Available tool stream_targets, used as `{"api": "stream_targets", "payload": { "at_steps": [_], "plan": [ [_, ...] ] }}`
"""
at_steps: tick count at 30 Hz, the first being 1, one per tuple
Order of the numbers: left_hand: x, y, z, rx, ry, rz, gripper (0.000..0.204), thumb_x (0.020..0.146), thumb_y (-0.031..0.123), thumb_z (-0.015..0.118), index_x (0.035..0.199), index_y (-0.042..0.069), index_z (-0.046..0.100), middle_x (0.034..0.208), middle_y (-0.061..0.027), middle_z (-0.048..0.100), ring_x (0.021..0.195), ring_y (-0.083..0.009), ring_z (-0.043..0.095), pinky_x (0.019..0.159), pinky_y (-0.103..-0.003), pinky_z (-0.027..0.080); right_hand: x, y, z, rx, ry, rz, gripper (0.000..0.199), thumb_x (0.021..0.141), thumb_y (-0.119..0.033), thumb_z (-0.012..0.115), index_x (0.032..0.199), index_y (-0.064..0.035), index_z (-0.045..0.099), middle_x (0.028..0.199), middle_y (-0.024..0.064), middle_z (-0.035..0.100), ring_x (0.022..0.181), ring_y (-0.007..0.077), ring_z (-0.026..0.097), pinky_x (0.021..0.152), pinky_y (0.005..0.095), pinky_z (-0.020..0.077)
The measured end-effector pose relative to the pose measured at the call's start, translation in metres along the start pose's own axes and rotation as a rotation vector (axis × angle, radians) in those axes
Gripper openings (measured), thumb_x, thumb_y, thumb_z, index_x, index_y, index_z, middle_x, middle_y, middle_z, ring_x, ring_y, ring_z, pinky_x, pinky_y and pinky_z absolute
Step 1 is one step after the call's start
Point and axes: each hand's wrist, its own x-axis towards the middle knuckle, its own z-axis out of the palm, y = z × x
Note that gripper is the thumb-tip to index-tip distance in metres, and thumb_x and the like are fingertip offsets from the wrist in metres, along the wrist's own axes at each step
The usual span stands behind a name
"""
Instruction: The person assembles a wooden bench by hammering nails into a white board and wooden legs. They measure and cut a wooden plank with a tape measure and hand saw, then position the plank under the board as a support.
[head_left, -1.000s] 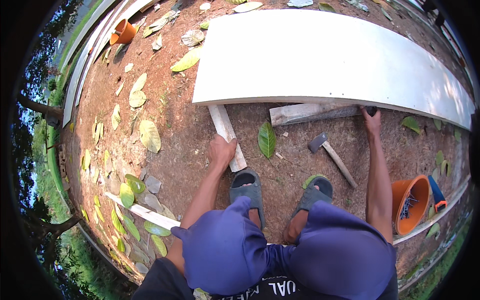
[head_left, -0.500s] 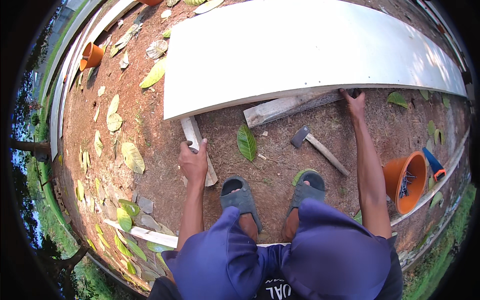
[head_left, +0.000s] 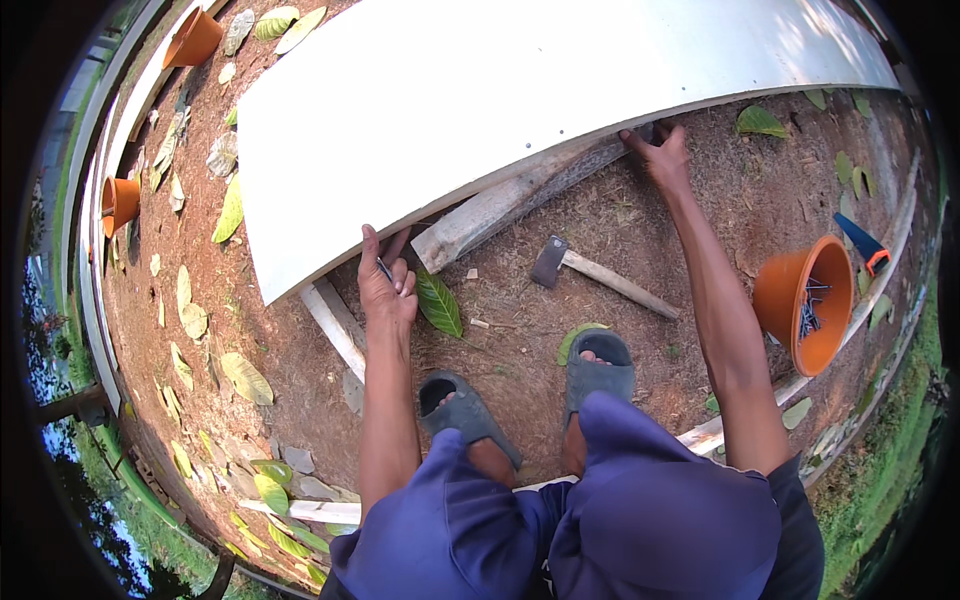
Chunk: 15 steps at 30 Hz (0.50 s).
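Note:
A long white board (head_left: 470, 110) lies slantwise before me, raised on rough wood. My left hand (head_left: 388, 285) grips its near edge, thumb against the edge and fingers partly under it; a thin dark nail-like piece (head_left: 384, 268) shows between the fingers. Further right, my right hand (head_left: 660, 158) closes on the same edge, its fingertips partly hidden beneath. Between the hands, a weathered timber (head_left: 480, 222) runs under the board. Another wooden piece (head_left: 336, 325) juts out below the left corner. A hatchet (head_left: 548, 262) with a wooden handle lies on the soil in front of my feet.
An orange pot (head_left: 775, 300) holding several nails stands at right, a blue-bladed handsaw (head_left: 862, 242) beyond it. Two more orange pots (head_left: 121, 203) are at far left. Leaves (head_left: 246, 378) litter the soil. A pale rail (head_left: 705, 435) crosses behind my sandals (head_left: 600, 365).
My left hand has moved from the wooden piece at the left up to the board's edge. The view has shifted and turned; my right hand stays at the edge.

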Motion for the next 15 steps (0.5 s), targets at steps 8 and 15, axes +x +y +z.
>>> {"api": "stream_targets", "payload": {
  "at_steps": [8,15],
  "plan": [
    [0.012,0.008,0.017,0.098,0.052,0.063,0.054,0.084,0.046,0.078,0.117,0.009,0.056,0.102,-0.0231,0.07,0.039,-0.0044,0.032,0.034,-0.019,0.024,0.012,0.002,-0.004,0.065,-0.019,0.028,0.106,0.072,-0.053,0.09,0.138,0.0126,0.037,0.135,0.0297,0.053,0.129,0.0376,0.053,0.111,0.0464,0.0431],
    [0.013,0.008,0.013,0.184,0.027,0.0,0.065,0.085,0.049,0.077,0.128,0.01,0.05,0.106,-0.0239,0.07,0.039,-0.0041,0.031,0.035,-0.018,0.024,0.003,0.002,-0.007,0.069,0.013,-0.029,0.093,0.077,-0.05,0.086,0.134,0.0089,0.043,0.135,0.0268,0.056,0.124,0.0357,0.058,0.108,0.0442,0.0459]
  ]
}}
